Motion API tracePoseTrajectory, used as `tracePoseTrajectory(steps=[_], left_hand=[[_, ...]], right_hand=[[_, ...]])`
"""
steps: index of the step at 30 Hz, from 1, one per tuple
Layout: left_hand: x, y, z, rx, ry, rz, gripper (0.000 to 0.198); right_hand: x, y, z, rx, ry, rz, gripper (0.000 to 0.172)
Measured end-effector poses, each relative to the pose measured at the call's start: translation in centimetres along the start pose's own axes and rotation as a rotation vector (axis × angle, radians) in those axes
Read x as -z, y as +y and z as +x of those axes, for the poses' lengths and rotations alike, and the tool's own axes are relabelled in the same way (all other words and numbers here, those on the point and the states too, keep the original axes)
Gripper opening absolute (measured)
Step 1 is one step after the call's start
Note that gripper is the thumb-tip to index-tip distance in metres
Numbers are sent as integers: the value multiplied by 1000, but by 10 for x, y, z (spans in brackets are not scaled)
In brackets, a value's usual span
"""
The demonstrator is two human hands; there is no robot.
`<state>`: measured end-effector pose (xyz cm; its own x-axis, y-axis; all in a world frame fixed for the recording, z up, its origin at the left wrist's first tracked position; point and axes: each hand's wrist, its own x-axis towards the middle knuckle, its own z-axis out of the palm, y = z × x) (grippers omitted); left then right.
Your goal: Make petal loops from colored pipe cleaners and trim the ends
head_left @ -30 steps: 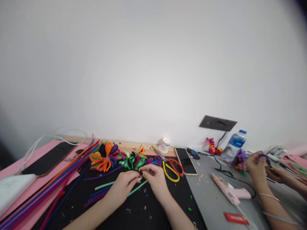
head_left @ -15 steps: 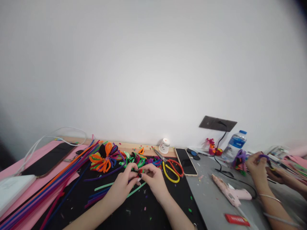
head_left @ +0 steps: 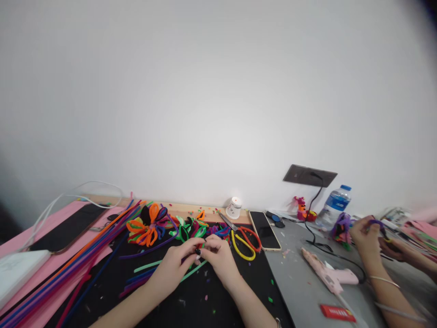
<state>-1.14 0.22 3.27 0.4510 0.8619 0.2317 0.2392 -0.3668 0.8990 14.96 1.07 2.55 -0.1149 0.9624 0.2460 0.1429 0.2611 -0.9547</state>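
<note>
My left hand and my right hand meet above the black mat, fingertips pinched together. Between them is a small pipe cleaner piece, mostly hidden by the fingers; only a little red and dark colour shows. Just behind the hands lie green pipe cleaner loops and a bundle of purple and blue loops. An orange and multicoloured pipe cleaner flower rests to the left. Under the wrists, loose green and purple pipe cleaners lie on the mat.
Yellow-and-red-handled scissors, a paper cup and a phone lie to the right. Beyond are a pink glue gun, a water bottle and a co-worker's hands. Long pipe cleaners and a dark phone are left.
My fingers have closed in and rolled slightly, covering more of the red and green piece. The hands stay in about the same place; the surrounding things have not moved.
</note>
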Motion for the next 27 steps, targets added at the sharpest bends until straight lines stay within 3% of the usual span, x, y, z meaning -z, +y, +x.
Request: tracePoseTrajectory(steps=[16, 27], left_hand=[[0, 2, 1, -5, -8, 35, 31], [-2, 1, 1, 44, 44, 0, 39]], right_hand=[[-1, -3, -1, -48, -1, 33, 20], [-4, -6, -3, -129, -63, 145, 10]])
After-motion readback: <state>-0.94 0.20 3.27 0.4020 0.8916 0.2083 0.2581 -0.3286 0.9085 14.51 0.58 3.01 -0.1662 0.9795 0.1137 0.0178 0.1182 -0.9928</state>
